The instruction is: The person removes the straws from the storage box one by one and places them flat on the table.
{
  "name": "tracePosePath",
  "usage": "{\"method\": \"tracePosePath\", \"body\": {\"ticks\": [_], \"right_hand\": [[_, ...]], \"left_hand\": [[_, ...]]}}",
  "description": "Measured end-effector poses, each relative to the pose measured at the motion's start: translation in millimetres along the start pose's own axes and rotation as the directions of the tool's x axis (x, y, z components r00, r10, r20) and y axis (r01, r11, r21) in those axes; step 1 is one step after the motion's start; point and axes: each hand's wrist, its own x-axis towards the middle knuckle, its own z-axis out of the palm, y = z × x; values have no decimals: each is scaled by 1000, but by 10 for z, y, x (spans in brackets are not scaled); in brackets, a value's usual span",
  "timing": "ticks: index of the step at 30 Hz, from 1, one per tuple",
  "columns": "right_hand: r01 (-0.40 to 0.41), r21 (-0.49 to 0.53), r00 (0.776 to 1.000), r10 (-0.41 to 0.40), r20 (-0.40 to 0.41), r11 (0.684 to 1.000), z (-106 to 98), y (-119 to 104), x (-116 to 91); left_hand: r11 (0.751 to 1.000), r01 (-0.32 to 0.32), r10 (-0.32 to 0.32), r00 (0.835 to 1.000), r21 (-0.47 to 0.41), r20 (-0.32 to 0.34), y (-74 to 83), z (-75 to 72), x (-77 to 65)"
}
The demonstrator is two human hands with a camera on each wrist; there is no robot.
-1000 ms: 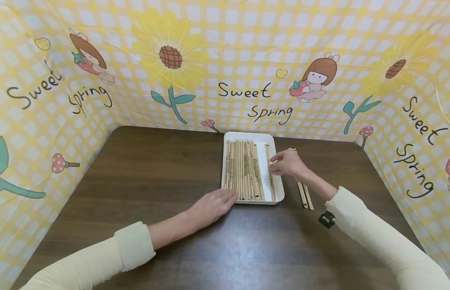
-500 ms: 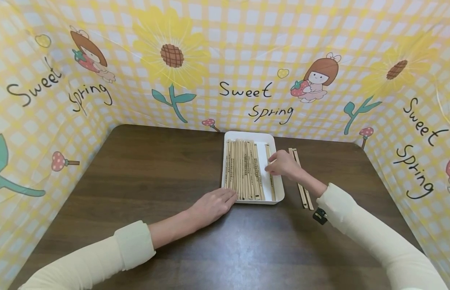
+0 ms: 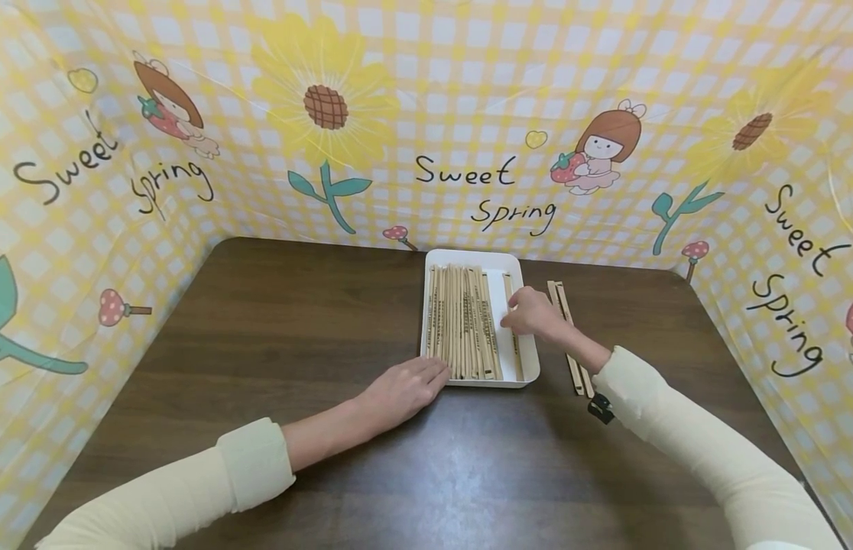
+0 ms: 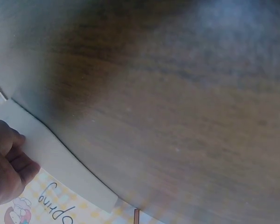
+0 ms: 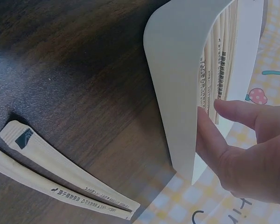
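Observation:
A white tray (image 3: 530, 359) holds several chopstick packets (image 3: 461, 321), slim tan paper sleeves with dark print, lined up lengthwise along its left and middle. A single chopstick packet (image 3: 517, 359) lies apart along the tray's right side. My left hand (image 3: 402, 393) holds the tray's front left corner, fingers at the rim; the left wrist view shows its curled fingers against the white wall (image 4: 60, 163). Over the tray's right rim reaches my right hand (image 3: 535, 315), above the single packet and hiding its middle. In the right wrist view its fingertips (image 5: 219, 103) are slightly apart, with nothing visible between them.
Two more chopstick packets (image 3: 573, 359) lie side by side on the dark wooden table (image 3: 316, 305), right of the tray and partly under my right forearm. A yellow checked cloth (image 3: 468, 92) with printed flowers walls in the table's back and sides.
My right hand has moved slightly left and farther over the tray, uncovering more of the two packets on the table. My left hand and the tray have stayed put.

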Motion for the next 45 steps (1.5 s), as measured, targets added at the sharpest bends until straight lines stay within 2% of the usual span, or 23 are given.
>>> {"method": "tracePosePath", "body": {"ticks": [8, 14, 21, 26, 35, 45], "right_hand": [[5, -46, 1000, -4, 3, 999, 26, -14, 50], [21, -37, 1000, -20, 19, 999, 64, -1, 83], [38, -33, 999, -38, -6, 999, 113, 18, 108], [64, -19, 998, -64, -3, 998, 143, 27, 139], [142, -104, 990, -143, 1, 984, 190, 5, 194], [92, -127, 995, -95, -19, 988, 217, -22, 203]], "left_hand": [[1000, -2, 2, 1000, 11, -6, -2, -11, 4], [1000, -7, 7, 1000, 8, -21, -1, 10, 8], [1000, -5, 5, 1000, 1, -21, 5, 19, 7], [1000, -3, 3, 1000, 9, -17, 7, 9, -2], [1000, 0, 0, 1000, 8, -16, 13, -8, -3], [1000, 2, -2, 1000, -1, -25, 10, 4, 5]]}}
